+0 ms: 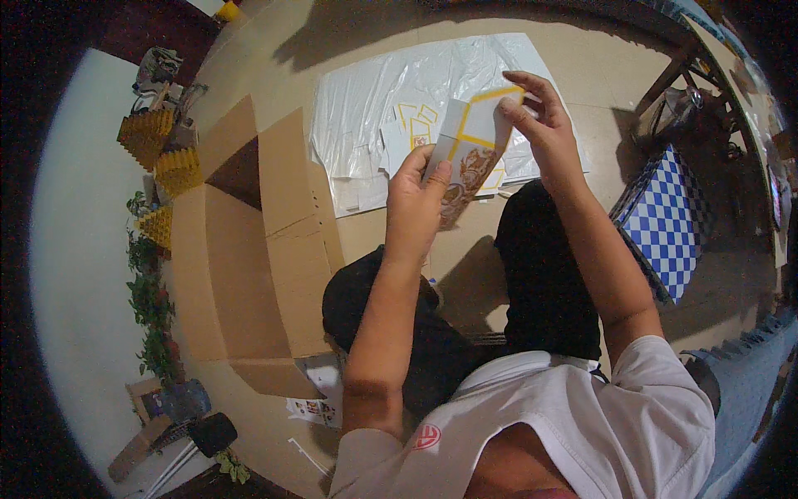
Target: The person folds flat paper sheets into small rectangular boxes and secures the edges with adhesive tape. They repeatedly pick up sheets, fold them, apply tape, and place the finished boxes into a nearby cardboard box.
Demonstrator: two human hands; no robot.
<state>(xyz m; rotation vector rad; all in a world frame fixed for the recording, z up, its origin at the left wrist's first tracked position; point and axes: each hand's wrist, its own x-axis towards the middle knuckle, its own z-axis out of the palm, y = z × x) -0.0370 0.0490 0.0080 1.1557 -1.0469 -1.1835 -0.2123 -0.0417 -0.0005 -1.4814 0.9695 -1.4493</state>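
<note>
Between my two hands, above the floor, is a folding paper box [475, 166], white with yellow edges and a brown printed picture on one side. My left hand [409, 198] grips its lower left part, thumb on the near face. At the upper right end, my right hand [544, 121] pinches the yellow-edged flap between thumb and fingers. Past the box, several flat white cards with yellow outlines [418, 126] lie on a white plastic-covered sheet [353, 100]. Whether the box is fully folded, I cannot tell.
A large open cardboard box [241, 258] stands to my left. On the right is a blue-and-white checkered box [665, 220] near a wooden table [690, 50] and a fan [677, 112]. Potted plants [150, 291] and yellow stacked pieces [179, 170] line the left wall.
</note>
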